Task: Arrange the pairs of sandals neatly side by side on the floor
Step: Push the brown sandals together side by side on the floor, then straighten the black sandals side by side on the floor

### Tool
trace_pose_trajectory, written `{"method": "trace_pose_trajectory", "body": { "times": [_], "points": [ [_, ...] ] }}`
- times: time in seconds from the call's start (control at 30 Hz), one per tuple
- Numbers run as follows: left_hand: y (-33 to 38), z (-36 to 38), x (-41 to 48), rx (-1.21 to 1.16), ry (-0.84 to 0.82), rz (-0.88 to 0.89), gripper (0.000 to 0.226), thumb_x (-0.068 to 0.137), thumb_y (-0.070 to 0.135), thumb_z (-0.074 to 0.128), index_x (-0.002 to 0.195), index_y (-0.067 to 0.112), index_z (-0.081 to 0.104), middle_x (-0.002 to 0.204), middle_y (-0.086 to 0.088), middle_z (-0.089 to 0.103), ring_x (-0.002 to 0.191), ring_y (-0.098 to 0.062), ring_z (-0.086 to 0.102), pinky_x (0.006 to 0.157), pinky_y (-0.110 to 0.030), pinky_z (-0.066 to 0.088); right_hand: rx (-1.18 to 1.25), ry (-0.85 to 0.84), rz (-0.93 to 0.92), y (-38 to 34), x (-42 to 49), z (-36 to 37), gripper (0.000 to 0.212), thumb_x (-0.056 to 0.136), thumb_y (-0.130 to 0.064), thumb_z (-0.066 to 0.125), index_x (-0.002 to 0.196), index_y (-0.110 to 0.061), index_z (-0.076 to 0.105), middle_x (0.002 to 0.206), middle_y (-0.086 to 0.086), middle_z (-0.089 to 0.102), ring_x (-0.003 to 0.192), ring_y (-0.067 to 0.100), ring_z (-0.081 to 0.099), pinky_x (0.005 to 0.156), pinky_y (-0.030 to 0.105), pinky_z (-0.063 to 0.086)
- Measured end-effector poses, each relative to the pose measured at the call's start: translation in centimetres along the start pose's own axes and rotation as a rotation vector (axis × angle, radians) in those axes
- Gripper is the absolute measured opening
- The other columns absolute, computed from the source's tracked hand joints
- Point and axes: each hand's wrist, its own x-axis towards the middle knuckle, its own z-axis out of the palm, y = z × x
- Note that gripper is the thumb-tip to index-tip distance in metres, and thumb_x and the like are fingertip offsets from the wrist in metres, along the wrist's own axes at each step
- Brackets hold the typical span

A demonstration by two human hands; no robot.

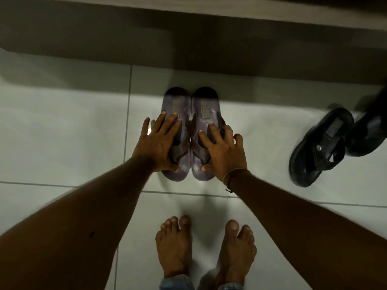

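Note:
Two brown sandals lie side by side on the white tiled floor, touching, heels toward the wall. My left hand rests on the left brown sandal, fingers spread over its strap and thumb at its front end. My right hand lies the same way on the right brown sandal. A black sandal sits tilted at the right, with a second black sandal next to it, partly cut off by the frame edge.
A dark step or ledge runs along the back, just beyond the brown sandals. My bare feet stand on the tiles below the sandals. Open floor lies to the left.

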Motion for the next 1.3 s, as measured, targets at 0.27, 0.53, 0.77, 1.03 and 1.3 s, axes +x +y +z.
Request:
{"method": "trace_pose_trajectory", "body": {
  "times": [0.27,0.53,0.77,1.03,1.3],
  "points": [
    [5.4,-5.0,-5.5,0.004,-0.076,0.109,0.155,0.059,0.088,0.074,0.166,0.016,-0.011,0.176,-0.012,-0.012,0.160,-0.033,-0.017,0.128,-0.061,-0.010,0.175,-0.080,0.188,5.3,-11.4,-3.9,0.109,0.081,-0.069,0.066,0.164,-0.031,0.006,0.174,0.008,0.004,0.158,0.038,0.005,0.121,0.060,0.019],
    [21.9,-7.7,-3.8,-0.069,-0.175,0.295,0.139,0.067,0.079,0.072,0.168,0.022,-0.004,0.174,0.002,-0.023,0.156,-0.022,-0.031,0.127,-0.055,-0.017,0.219,-0.174,0.641,24.4,-24.0,-4.4,0.087,0.085,-0.062,0.063,0.159,-0.034,0.028,0.170,0.002,0.021,0.153,0.035,0.017,0.113,0.056,0.030],
    [37.1,-6.1,9.5,0.136,-0.116,0.481,0.140,0.070,0.073,0.078,0.166,0.017,-0.007,0.176,-0.009,-0.015,0.161,-0.034,-0.016,0.127,-0.064,-0.003,0.371,-0.002,0.697,43.2,-18.1,-1.3,0.103,0.072,-0.066,0.078,0.157,-0.032,0.030,0.168,0.002,0.024,0.151,0.035,0.020,0.111,0.060,0.034],
    [40.0,-2.8,17.6,0.350,-0.084,0.458,0.156,0.058,0.069,0.088,0.165,0.021,-0.015,0.176,-0.006,-0.015,0.161,-0.033,-0.010,0.127,-0.061,-0.003,0.384,-0.074,0.554,47.7,-8.7,2.0,0.138,0.062,-0.069,0.084,0.163,-0.030,-0.002,0.173,0.006,-0.008,0.157,0.042,-0.006,0.119,0.070,0.019],
    [44.9,-3.0,19.9,-0.047,-0.041,0.145,0.158,0.053,0.060,0.095,0.166,0.021,-0.008,0.176,-0.003,-0.012,0.161,-0.029,-0.015,0.128,-0.063,0.000,0.088,-0.089,0.157,52.9,-12.6,3.6,0.134,0.064,-0.054,0.090,0.164,-0.032,0.004,0.174,0.005,-0.005,0.158,0.039,0.000,0.119,0.061,0.027]
  ]
}}
